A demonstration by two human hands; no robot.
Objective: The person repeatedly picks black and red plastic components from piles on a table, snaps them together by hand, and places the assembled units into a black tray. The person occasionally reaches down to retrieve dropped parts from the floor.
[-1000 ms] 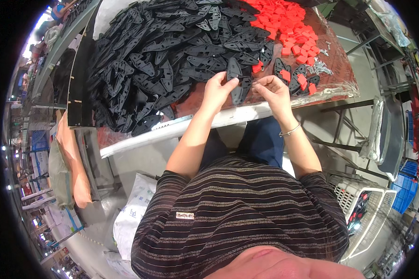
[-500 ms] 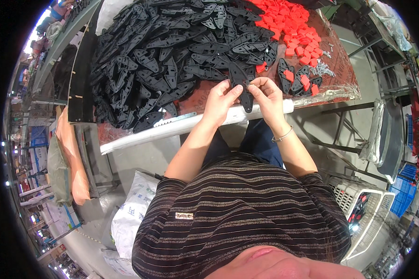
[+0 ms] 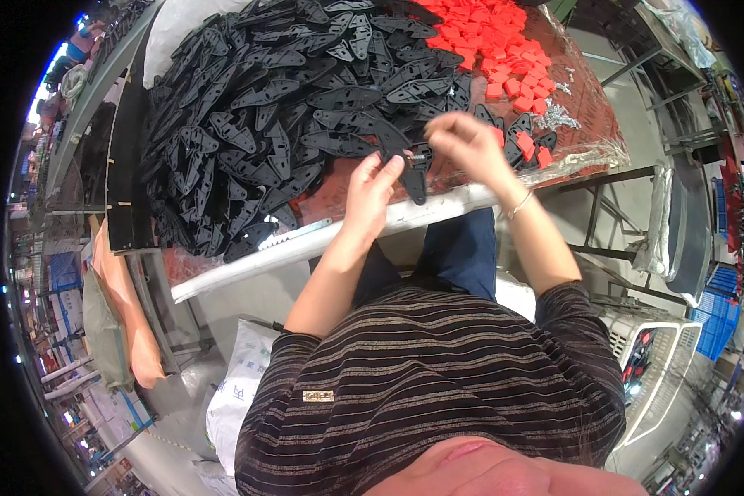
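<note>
A long black plastic part (image 3: 415,183) with pointed ends is pinched between the thumb and fingers of my left hand (image 3: 370,194), over the front edge of the table. A small silver piece (image 3: 418,157), seemingly a spring, shows on that part beside my left thumb. My right hand (image 3: 474,147) is raised just to the right, apart from the part. Its fingers are bent and slightly blurred, and whether they hold anything is hidden. Close to it lie a few black parts with red pieces (image 3: 525,147) on them.
A large heap of black parts (image 3: 256,124) covers the table's left and middle. Red plastic pieces (image 3: 504,58) are piled at the far right, near loose small silver pieces (image 3: 558,117). A white padded strip (image 3: 306,241) lines the table's front edge. A white crate (image 3: 661,364) stands right.
My right hand has let go of the black part and moved up and away from it. My left hand still holds the part, now with the silver piece showing.
</note>
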